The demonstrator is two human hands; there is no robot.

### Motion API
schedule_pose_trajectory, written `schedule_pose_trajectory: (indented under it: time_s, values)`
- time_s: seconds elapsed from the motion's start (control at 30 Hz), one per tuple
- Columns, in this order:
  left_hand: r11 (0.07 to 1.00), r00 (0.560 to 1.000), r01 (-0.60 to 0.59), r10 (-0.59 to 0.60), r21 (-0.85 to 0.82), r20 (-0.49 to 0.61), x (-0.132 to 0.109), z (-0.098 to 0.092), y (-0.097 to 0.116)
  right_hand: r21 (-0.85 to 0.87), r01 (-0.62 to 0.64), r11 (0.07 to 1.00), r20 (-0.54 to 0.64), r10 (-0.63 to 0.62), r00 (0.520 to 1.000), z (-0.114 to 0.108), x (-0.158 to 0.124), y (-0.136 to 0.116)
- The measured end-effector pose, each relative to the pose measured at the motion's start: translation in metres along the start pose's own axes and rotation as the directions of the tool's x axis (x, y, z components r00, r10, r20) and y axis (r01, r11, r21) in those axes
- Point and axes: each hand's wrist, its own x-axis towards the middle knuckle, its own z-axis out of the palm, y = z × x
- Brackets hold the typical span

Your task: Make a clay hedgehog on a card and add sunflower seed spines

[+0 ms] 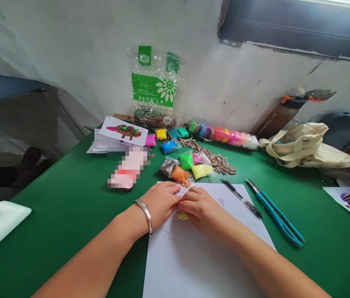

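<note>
My left hand [161, 203], with a silver bangle at its wrist, lies on a white sheet of paper [212, 273], fingers stretched toward the other hand. Its thumb meets the fingertips of my right hand [202, 207]. The right fingers are curled and pressed together; what they pinch is hidden. Just below them, a small pale yellow piece, apparently modelling clay, [182, 215] shows on the paper. Thin drawn lines run across the sheet around it. Beyond the fingertips sit clear packets of clay: orange [181, 175], black [169, 166], green [186, 160] and light yellow [202, 171].
A black pen [241, 198] and a blue craft knife [276, 215] lie to the right. Behind are loose sunflower seeds [221, 161], a seed bag [154, 91], a row of coloured clay packets [224, 134], a cloth bag [305, 145], a bottle [279, 114] and a decorated picture card [123, 131].
</note>
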Motion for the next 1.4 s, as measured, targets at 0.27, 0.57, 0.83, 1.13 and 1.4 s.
schedule_pose_trajectory:
  time_s: [0.27, 0.57, 0.83, 1.13, 1.4]
  values:
    - [1.000, 1.000, 0.017, -0.017, 0.008, 0.024, -0.0007, -0.0004, 0.0000, 0.008, 0.007, 1.000, -0.004, -0.007, 1.000, 0.0014, -0.0004, 0.0016]
    - [1.000, 0.999, 0.015, -0.015, 0.011, 0.032, 0.0012, -0.0012, -0.0006, 0.001, 0.032, 0.999, 0.016, -0.032, 0.999, 0.0035, -0.0038, 0.0017]
    - [1.000, 1.000, 0.012, -0.012, 0.002, 0.029, 0.0010, 0.0008, -0.0007, 0.001, 0.053, 0.999, 0.032, -0.053, 0.998, 0.0030, -0.0049, 0.0031]
    - [1.000, 1.000, 0.004, -0.004, 0.008, 0.020, 0.0006, 0.0005, -0.0016, -0.001, 0.049, 0.999, 0.031, -0.049, 0.998, -0.0007, -0.0043, 0.0004]
    - [1.000, 0.999, 0.016, -0.017, 0.019, 0.035, 0.0011, 0.0002, -0.0008, -0.019, 0.072, 0.997, 0.031, -0.071, 0.997, -0.0038, -0.0049, -0.0020]
